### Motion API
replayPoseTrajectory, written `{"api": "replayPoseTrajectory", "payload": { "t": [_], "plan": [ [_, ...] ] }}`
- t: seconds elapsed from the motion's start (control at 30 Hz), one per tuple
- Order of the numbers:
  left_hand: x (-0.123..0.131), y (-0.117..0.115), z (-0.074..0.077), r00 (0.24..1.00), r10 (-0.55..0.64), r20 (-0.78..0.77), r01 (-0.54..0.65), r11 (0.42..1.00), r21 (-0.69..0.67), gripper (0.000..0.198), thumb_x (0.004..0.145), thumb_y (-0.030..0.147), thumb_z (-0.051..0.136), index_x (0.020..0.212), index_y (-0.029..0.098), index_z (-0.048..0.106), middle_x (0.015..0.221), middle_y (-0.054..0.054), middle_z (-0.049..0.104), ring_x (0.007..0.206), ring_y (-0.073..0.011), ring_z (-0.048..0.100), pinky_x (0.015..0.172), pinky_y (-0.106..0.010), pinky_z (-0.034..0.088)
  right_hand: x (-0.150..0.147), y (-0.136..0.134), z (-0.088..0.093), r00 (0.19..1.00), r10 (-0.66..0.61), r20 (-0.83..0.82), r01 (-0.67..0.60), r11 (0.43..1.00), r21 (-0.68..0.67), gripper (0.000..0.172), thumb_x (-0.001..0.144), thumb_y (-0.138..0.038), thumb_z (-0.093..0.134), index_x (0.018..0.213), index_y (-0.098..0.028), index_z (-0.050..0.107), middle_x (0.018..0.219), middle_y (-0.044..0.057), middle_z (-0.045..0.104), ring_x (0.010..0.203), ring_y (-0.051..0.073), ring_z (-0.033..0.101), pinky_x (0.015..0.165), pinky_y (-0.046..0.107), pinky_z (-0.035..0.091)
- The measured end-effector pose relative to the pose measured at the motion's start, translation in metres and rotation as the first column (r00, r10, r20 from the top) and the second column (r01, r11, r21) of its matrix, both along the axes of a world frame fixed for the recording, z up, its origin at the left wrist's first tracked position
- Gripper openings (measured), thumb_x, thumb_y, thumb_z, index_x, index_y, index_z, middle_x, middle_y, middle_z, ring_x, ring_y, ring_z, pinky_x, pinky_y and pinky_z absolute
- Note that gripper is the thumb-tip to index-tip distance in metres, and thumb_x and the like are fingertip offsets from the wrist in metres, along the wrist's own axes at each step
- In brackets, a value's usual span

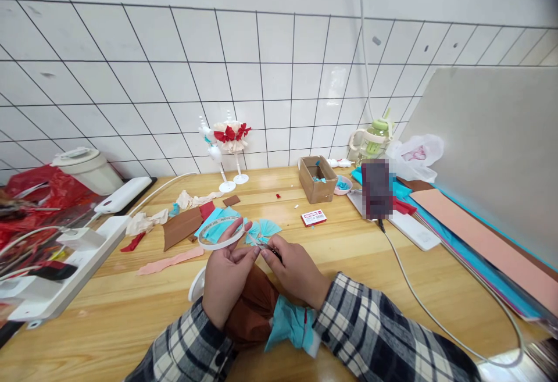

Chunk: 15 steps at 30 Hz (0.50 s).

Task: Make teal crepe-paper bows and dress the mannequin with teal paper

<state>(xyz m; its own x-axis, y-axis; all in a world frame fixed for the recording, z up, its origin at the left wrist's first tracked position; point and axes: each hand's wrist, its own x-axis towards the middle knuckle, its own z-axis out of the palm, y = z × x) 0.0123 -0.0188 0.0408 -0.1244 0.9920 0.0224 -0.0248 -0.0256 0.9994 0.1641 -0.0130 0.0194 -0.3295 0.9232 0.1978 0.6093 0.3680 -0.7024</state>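
My left hand [230,277] has a white ring-shaped tape roll [222,246] hooked round its raised fingers. Its thumb and forefinger pinch together at a tiny spot whose contents are hidden. Touching that spot, my right hand [294,268] grips a small metal tool with a dark handle [274,249]; its exact kind is unclear. Just beyond the fingertips lie pleated light-blue paper pieces [267,229]. Under my hands rests a gathered brown paper piece [253,312] joined by crumpled light-blue paper [290,324]. A white disc [197,284] shows partly behind my left wrist.
Two small white figures on stands [234,161], one in a cream-and-red skirt, stand by the tiled wall. Paper scraps [178,225] lie left of centre. A cardboard box [318,181], a small red-and-white box [313,218], a power strip [74,271] and a cable [410,280] surround the work area.
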Motion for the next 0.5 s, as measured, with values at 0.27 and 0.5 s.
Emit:
{"api": "replayPoseTrajectory", "payload": {
  "t": [0.27, 0.5],
  "plan": [
    [0.0017, -0.0010, -0.0042, 0.998, -0.062, -0.029, 0.063, 0.998, 0.029, 0.077, 0.070, 0.022, 0.070, 0.139, 0.025, 0.036, 0.145, -0.019, 0.042, 0.063, -0.0073, 0.067, 0.069, -0.025, 0.056, 0.0010, 0.0015, -0.0023, 0.999, 0.024, -0.032, -0.024, 1.000, -0.004, 0.023, 0.096, -0.042, 0.041, 0.091, -0.022, 0.052, 0.076, 0.000, 0.061, 0.069, 0.016, 0.055, 0.060, 0.024, 0.030],
    [0.0035, -0.0020, 0.0013, 0.994, -0.059, -0.091, 0.059, 0.998, -0.001, 0.076, 0.070, 0.027, 0.071, 0.138, 0.023, 0.039, 0.139, -0.020, 0.049, 0.067, -0.0130, 0.070, 0.071, -0.029, 0.057, 0.0007, 0.0012, -0.0036, 0.998, 0.018, -0.062, -0.019, 1.000, -0.008, 0.023, 0.095, -0.041, 0.041, 0.089, -0.022, 0.051, 0.073, -0.001, 0.059, 0.066, 0.015, 0.052, 0.059, 0.024, 0.029]
  ]
}}
